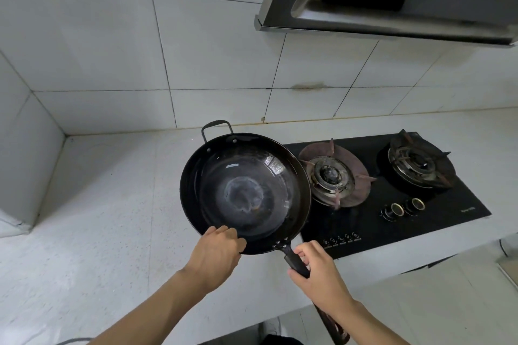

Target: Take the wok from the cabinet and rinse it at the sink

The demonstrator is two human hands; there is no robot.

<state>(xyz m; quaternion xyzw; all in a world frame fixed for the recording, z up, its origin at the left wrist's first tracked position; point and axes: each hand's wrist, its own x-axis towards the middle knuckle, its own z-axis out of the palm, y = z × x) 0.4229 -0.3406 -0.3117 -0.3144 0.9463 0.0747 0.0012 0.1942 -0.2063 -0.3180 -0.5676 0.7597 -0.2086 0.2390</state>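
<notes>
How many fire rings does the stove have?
2. One round metal burner sits just right of the black wok; the other burner is farther right on the black glass stove.

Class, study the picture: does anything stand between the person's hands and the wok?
No. The left hand grips the wok at its near rim, and the right hand holds its long handle.

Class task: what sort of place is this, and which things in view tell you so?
Most likely a home kitchen: a two-burner gas hob set into a tiled counter, a range hood above it, and a black wok.
</notes>
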